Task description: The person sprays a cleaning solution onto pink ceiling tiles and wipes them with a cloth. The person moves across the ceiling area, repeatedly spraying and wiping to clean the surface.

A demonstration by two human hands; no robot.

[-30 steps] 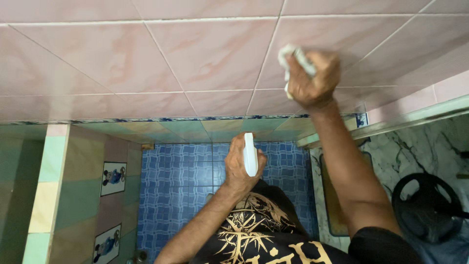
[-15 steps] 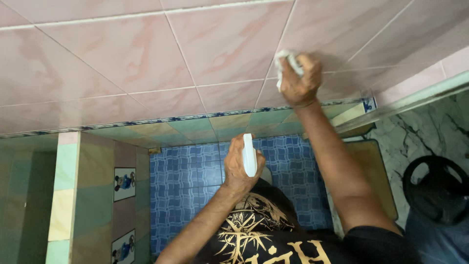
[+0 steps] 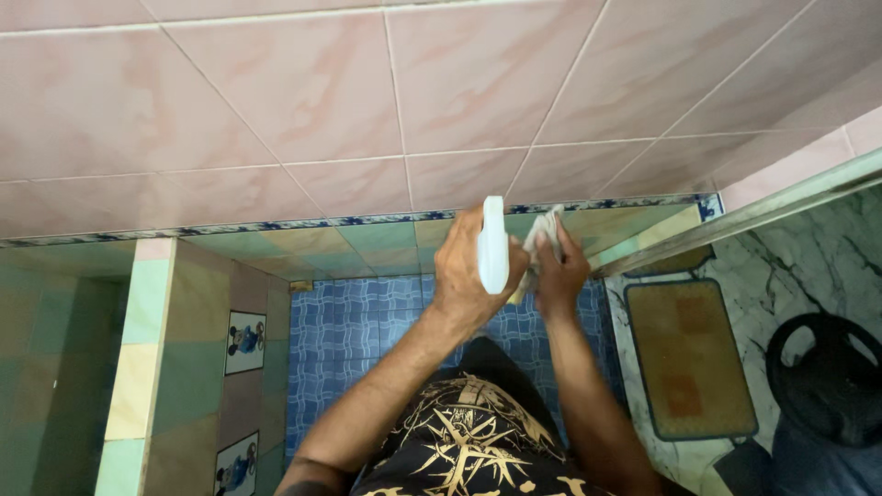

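The big pink tiled wall [image 3: 441, 92] is hard and smooth and looks slippery, and below it lie the blue floor tiles [image 3: 358, 340], a brown mat [image 3: 689, 358] and a black round thing [image 3: 827, 377] off to the right, none of them in the way. The left hand [image 3: 464, 276] is wrapped around a white spray bottle [image 3: 493, 246], which is stiff and probably light, best held around its neck. Just beside it, the right hand [image 3: 559, 271] pinches a soft, floppy white cloth [image 3: 544, 230], bunched up.

Spray bottle [image 3: 493, 246]: lower body hidden within left hand [image 3: 469, 271]; black round object [image 3: 822, 377], at 4 o'clock, cut off.
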